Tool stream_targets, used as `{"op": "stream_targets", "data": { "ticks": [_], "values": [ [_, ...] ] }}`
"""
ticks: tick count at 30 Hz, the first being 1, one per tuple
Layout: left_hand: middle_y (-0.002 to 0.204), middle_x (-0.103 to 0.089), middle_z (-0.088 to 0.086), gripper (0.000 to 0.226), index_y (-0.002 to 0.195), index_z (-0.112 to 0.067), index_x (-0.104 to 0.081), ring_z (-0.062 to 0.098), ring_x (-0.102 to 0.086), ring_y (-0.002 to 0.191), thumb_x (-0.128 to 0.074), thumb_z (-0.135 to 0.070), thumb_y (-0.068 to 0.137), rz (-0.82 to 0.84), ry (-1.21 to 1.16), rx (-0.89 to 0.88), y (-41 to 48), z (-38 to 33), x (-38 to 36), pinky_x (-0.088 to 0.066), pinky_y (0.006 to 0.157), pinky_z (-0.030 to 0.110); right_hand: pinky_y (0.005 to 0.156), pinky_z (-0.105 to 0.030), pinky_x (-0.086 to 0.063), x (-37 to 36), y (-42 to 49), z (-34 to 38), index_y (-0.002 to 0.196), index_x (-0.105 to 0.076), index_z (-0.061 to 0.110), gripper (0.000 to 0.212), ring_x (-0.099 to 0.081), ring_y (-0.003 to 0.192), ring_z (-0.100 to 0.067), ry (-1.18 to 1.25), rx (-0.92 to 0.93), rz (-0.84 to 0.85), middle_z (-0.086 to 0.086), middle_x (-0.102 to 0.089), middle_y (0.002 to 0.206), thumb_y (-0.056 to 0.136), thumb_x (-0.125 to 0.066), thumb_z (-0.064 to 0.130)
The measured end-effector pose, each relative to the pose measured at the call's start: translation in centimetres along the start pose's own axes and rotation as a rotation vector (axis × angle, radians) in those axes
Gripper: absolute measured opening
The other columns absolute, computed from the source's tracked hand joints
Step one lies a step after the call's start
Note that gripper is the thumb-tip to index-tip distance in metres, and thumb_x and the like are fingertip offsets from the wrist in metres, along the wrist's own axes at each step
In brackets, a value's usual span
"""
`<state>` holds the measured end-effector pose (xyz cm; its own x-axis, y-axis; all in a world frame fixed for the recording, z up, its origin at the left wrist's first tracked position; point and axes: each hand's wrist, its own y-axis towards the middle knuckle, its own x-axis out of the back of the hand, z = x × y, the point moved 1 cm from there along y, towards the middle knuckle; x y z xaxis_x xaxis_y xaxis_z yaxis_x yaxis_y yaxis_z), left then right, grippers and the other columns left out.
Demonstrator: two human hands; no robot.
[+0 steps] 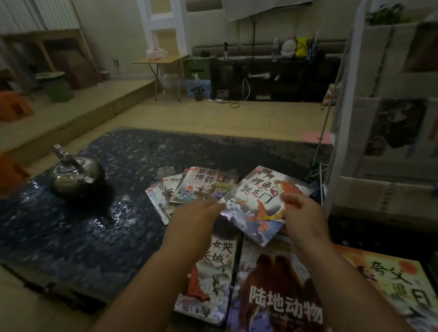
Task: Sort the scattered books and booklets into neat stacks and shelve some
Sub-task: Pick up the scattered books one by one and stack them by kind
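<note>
Both hands on the red-fish booklet (258,199), which is tilted with one corner towards the camera. Left hand (196,218) pinches its left corner. Right hand (300,211) grips its right edge, thumb on top. Fanned pile of booklets (188,187) just behind and left of it. Camel book (276,293) and grey-cover booklet (214,274) lie flat in front of it, side by side. Its near corner overlaps the camel book. Orange sun book (397,282) to its front right. Steel kettle (77,175) well to its left, on the dark pebble-pattern table (86,230). White rack (350,75) to its right, blurred.
</note>
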<state>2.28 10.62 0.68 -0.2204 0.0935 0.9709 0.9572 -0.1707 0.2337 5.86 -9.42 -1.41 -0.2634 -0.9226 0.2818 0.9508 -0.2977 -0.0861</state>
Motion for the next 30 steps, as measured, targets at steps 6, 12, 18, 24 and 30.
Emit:
{"op": "stream_targets", "data": {
  "ticks": [6,12,18,24,30],
  "values": [
    [0.135,-0.056,0.002,0.063,0.135,-0.035,-0.052,0.024,-0.058,0.111,-0.044,0.006,0.087,0.035,-0.399,0.385,0.3,3.4,0.0,-0.054,0.086,0.038,0.086,-0.033,-0.051,-0.4,-0.6,-0.1,0.113,-0.069,0.020,0.032,-0.053,0.099,-0.015,-0.028,0.020,0.123,0.005,-0.051,0.109,0.095,-0.048,0.002],
    [0.099,-0.068,0.011,0.028,0.119,-0.018,-0.063,0.022,-0.061,0.074,-0.048,-0.007,0.098,0.057,-0.946,0.602,0.2,5.5,-1.0,-0.051,0.061,0.037,0.082,-0.033,-0.055,-2.4,-1.5,-0.7,0.097,-0.070,0.027,0.035,-0.058,0.088,-0.010,-0.039,0.009,0.270,0.009,-0.056,0.101,0.088,-0.056,-0.004],
    [0.094,-0.069,0.004,0.019,0.099,-0.021,-0.066,0.021,-0.066,0.080,-0.059,-0.007,0.089,0.035,-0.880,0.613,0.6,5.7,-1.2,-0.054,0.065,0.031,0.085,-0.042,-0.058,-3.8,-2.8,-0.5,0.093,-0.070,0.026,0.033,-0.062,0.101,-0.023,-0.014,-0.026,0.384,0.008,-0.055,0.102,0.093,-0.052,-0.002],
    [0.095,-0.069,0.005,0.023,0.094,-0.028,-0.065,0.025,-0.067,0.082,-0.068,-0.007,0.083,0.092,-0.766,0.679,0.4,6.6,-1.3,-0.059,0.074,0.040,0.085,-0.039,-0.056,-4.3,-3.2,-0.5,0.094,-0.069,0.029,0.032,-0.061,0.102,-0.020,-0.003,-0.002,0.416,0.009,-0.058,0.105,0.094,-0.053,0.001],
    [0.088,-0.069,0.012,0.036,0.106,-0.025,-0.066,0.027,-0.069,0.075,-0.061,0.000,0.080,0.088,-0.685,0.747,0.4,7.7,-0.7,-0.059,0.066,0.034,0.073,-0.025,-0.047,-4.5,-3.9,-0.8,0.100,-0.060,0.032,0.022,-0.056,0.088,-0.005,-0.240,0.140,0.343,0.011,-0.061,0.100,0.088,-0.067,0.016]
  ]
}}
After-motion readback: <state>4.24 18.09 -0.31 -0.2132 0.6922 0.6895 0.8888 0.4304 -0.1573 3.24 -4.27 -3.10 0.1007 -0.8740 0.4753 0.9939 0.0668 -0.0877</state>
